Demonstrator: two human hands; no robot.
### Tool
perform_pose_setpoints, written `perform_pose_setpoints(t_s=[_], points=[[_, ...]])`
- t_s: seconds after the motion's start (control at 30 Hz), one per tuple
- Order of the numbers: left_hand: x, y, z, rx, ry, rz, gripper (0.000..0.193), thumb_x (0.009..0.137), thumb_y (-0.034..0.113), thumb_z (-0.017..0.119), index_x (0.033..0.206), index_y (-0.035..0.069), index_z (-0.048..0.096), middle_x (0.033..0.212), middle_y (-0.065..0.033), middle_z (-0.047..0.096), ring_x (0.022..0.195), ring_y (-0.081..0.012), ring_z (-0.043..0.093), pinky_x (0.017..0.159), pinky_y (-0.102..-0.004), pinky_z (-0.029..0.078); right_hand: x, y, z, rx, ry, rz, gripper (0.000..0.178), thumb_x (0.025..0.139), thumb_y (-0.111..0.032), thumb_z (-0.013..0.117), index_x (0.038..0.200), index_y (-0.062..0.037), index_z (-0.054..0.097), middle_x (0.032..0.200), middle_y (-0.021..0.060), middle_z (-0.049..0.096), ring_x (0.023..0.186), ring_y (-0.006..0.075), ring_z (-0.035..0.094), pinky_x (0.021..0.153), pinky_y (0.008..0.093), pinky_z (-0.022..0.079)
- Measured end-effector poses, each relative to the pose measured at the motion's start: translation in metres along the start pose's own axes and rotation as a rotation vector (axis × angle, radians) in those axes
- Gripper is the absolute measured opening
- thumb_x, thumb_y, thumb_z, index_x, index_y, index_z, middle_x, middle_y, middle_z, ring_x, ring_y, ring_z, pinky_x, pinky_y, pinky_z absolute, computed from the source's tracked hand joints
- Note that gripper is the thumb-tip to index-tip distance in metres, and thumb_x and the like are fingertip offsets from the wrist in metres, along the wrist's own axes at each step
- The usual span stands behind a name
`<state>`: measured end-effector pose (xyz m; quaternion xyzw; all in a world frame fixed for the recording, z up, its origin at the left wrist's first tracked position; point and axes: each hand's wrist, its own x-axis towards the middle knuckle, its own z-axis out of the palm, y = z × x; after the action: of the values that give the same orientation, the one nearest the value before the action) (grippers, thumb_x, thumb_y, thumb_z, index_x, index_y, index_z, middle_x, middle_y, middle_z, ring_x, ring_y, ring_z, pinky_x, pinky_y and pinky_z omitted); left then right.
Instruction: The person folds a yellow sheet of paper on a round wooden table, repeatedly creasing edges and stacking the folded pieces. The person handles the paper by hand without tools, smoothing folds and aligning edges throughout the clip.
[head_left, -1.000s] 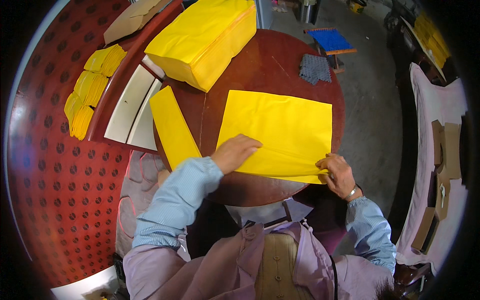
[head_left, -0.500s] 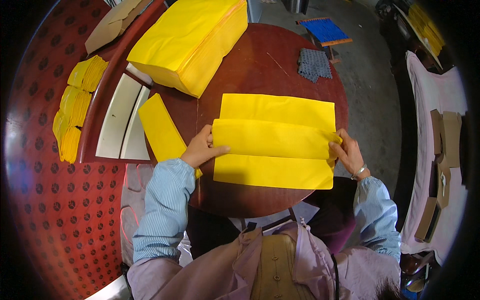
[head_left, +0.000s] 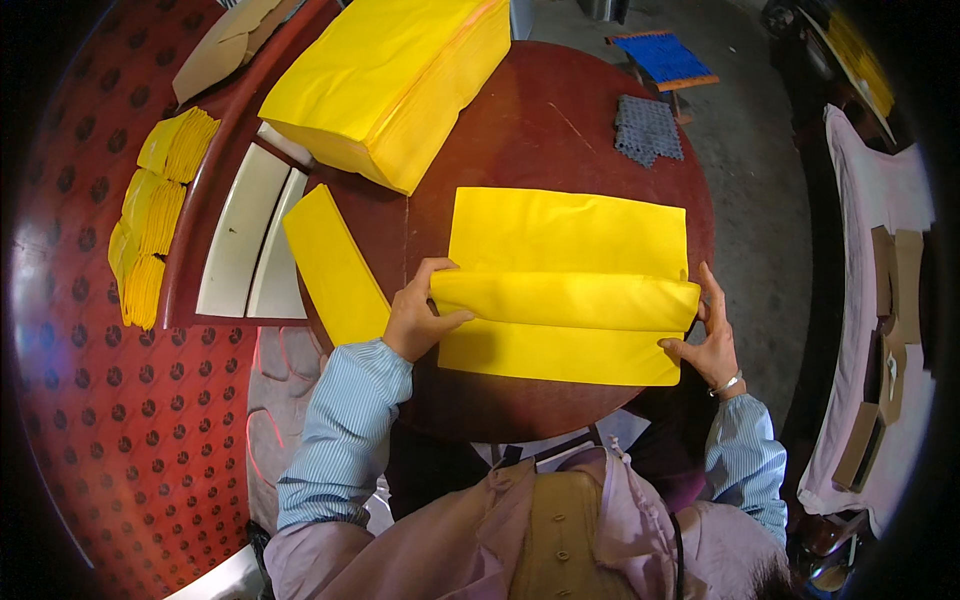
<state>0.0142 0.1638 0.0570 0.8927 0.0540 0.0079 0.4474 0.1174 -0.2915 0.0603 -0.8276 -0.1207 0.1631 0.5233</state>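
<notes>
A yellow sheet [head_left: 570, 228] of paper or thin cloth lies on a round reddish-brown table [head_left: 470, 408]. Across its middle runs a raised folded strip [head_left: 570, 300]. My left hand [head_left: 420, 315] grips the strip's left end, thumb in front and fingers behind. At the right end, my right hand [head_left: 713, 340] has its fingers apart, the index stretched upward past the end and the thumb at the sheet's lower right edge. The fingertips nearest the strip are partly hidden. Left of my left hand rests a long folded yellow piece [head_left: 337, 268].
A thick stack of yellow sheets [head_left: 370, 85] stands at the table's back left. At its back right lies a grey perforated mat [head_left: 648, 130]. Folded yellow bundles [head_left: 155, 215] sit farther left. Beyond the table stands a blue-topped stool [head_left: 665, 60]; cardboard boxes [head_left: 890, 350] rest on pale cloth at right.
The folded strip has become narrower and sits lower on the sheet. My right hand has loosened from its pinch, its fingers spreading. The view has shifted slightly.
</notes>
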Motion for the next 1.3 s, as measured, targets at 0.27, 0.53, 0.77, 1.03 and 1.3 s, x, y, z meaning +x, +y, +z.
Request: perform_pose_setpoints(t_s=[0.27, 0.53, 0.77, 1.03, 1.3], points=[[0.003, -0.012, 0.010, -0.326, 0.062, -0.225, 0.057, 0.091, 0.011, 0.084, 0.135, 0.004, 0.047, 0.105, -0.0136, 0.079, 0.092, -0.0161, 0.074, 0.083, -0.0289, 0.057, 0.003, 0.012, 0.016, 0.009, 0.116, 0.008, 0.092, 0.093, -0.012, 0.081, 0.169, -0.0192, 0.029, 0.162, 0.0190, 0.050, 0.146, 0.0349, 0.055, 0.122, 0.0527, 0.044], [0.004, -0.015, 0.015, -0.480, 0.108, -0.157, 0.070, 0.090, 0.013, 0.086, 0.141, 0.003, 0.039, 0.103, -0.0156, 0.080, 0.097, -0.0197, 0.077, 0.083, -0.0307, 0.058, 0.003, 0.008, 0.029, -0.084, 0.252, -0.027, 0.083, 0.095, 0.003, 0.071, 0.166, -0.0129, 0.031, 0.151, 0.0211, 0.059, 0.124, 0.0287, 0.070, 0.108, 0.0444, 0.057], [0.008, -0.002, 0.015, -0.184, 0.143, -0.297, 0.073, 0.088, 0.004, 0.083, 0.144, 0.003, 0.037, 0.087, -0.0121, 0.077, 0.078, -0.0193, 0.074, 0.075, -0.0307, 0.058, 0.001, -0.006, 0.038, -0.086, 0.348, 0.115, 0.081, 0.094, -0.006, 0.073, 0.163, -0.0145, 0.032, 0.115, 0.0169, 0.073, 0.097, 0.0259, 0.075, 0.094, 0.0403, 0.063], [0.021, 0.007, 0.011, 0.124, 0.133, -0.324, 0.079, 0.082, 0.017, 0.088, 0.142, 0.002, 0.038, 0.081, -0.0144, 0.073, 0.070, -0.0269, 0.072, 0.069, -0.0360, 0.057, 0.000, -0.008, 0.043, -0.092, 0.396, 0.114, 0.081, 0.093, -0.004, 0.076, 0.162, -0.0142, 0.035, 0.111, 0.0165, 0.072, 0.090, 0.0227, 0.074, 0.084, 0.0377, 0.064], [0.016, 0.017, 0.013, 0.208, 0.117, -0.258, 0.074, 0.082, 0.014, 0.089, 0.139, -0.001, 0.043, 0.074, -0.0105, 0.064, 0.069, -0.0272, 0.066, 0.065, -0.0371, 0.054, 0.005, -0.001, 0.047, -0.169, 0.463, -0.006, 0.076, 0.094, -0.004, 0.075, 0.161, -0.0137, 0.040, 0.118, 0.0147, 0.071, 0.084, 0.0178, 0.068, 0.082, 0.0311, 0.062]])
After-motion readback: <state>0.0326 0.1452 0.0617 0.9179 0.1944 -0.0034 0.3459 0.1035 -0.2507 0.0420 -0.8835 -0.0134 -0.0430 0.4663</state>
